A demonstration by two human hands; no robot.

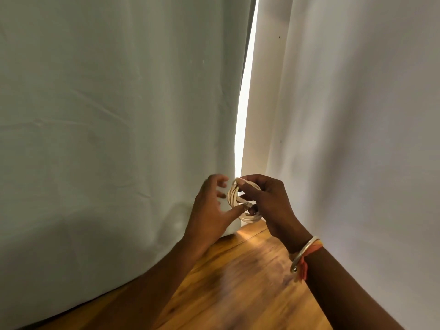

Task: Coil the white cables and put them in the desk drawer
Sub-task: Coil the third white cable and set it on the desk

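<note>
A white cable (234,195), wound into a small round coil of several loops, is held in the air above the wooden desk (238,270). My right hand (266,203) grips the coil, thumb and fingers curled around its right side and top. My left hand (212,206) is beside the coil on its left; its thumb touches the loose plug end at the coil's middle while the other fingers are spread and blurred. No drawer is in view.
Pale curtains (119,115) hang close behind the hands on both sides, with a bright narrow gap (245,91) between them. The desk top shows only at the bottom middle. A metal bangle and orange thread (303,256) sit on my right wrist.
</note>
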